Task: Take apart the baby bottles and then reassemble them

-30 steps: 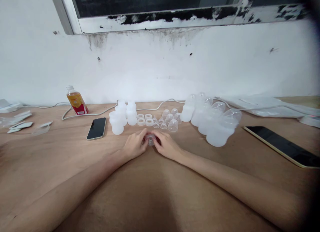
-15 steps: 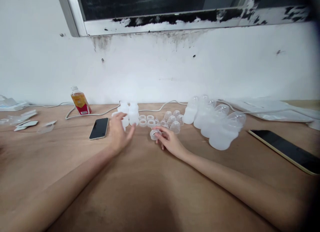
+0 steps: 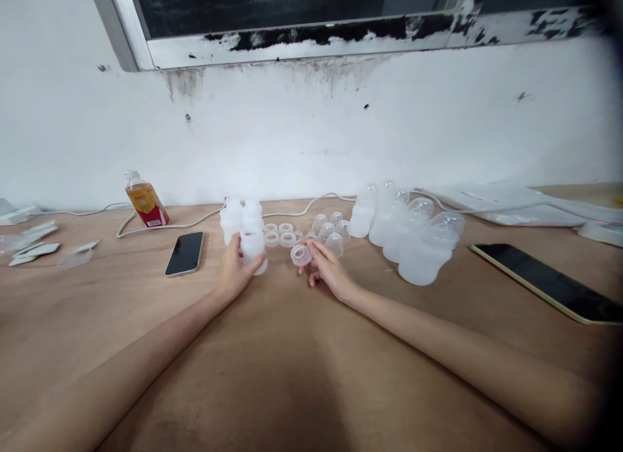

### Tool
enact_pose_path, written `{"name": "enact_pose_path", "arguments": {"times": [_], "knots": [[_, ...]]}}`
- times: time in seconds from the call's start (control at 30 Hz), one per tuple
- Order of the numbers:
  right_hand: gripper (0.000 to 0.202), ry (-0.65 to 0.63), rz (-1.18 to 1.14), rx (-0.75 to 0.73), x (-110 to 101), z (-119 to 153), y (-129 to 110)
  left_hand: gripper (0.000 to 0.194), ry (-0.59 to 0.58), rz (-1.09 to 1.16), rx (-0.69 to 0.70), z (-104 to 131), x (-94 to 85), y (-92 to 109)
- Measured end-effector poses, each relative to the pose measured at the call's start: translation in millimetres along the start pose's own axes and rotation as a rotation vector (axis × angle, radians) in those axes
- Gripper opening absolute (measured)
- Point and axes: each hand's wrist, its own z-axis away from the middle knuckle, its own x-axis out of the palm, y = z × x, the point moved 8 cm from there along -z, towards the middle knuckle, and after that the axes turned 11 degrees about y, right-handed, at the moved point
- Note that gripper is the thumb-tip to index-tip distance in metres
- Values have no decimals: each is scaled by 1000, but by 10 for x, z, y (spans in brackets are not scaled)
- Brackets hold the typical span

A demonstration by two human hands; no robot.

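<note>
Far left: several flat, whitish thin pieces [image 3: 34,248] are lying loosely on the brown wood-toned counter [image 3: 272,368]. Next, a clear plastic drink bottle with a white cap and a yellow-and-red label [image 3: 146,202] is standing near the wall. A slim white cable [image 3: 287,214] is trailing along the back of the counter. In front of the drink bottle and a little to its right, a small black-screened phone with a pale edge [image 3: 184,253] is lying face up.

The left hand [image 3: 238,270] is closing around a frosted white round bottle [image 3: 252,243], fingers at its left side, thumb reaching across its lower front; cannot tell whether its base is touching the counter. More frosted white bottles [image 3: 232,217] are standing just behind.

To their right, four translucent white rings [image 3: 286,238] are sitting in a cluster. Just in front, the right hand [image 3: 324,264] is pinching a translucent ring-shaped piece [image 3: 294,260] at its upper right edge, a narrow fingertip grip, the other fingers loosely curling below.

Small clear plastic domes [image 3: 334,243] are resting beyond that hand. Further right, frosted white bottles with clear domed tops [image 3: 421,261] are standing in a group. Far right, a larger black-screened device with a yellowish edge [image 3: 545,280] is lying flat.
</note>
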Motion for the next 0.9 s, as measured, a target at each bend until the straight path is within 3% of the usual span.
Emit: {"name": "enact_pose_path", "arguments": {"times": [0.1,0.3,0.53,0.7,0.8,0.9], "knots": [[29,20,-49,38,-5,-7,9,43,-195,108,77,131,198,207],[29,27,-52,41,-10,0,15,44,-279,188,-27,187,299,126],[31,70,-232,94,-58,-24,42,41,-287,128,-15,169,291,152],[20,37,-417,64,-84,-41,-38,43,-248,-7,102,126,226,233],[15,6,-415,9,-82,-36,-82,42,-216,-101,209,120,189,279],[22,-26,-332,-68,-55,-18,-123,42,-241,-149,285,149,198,307]]}}
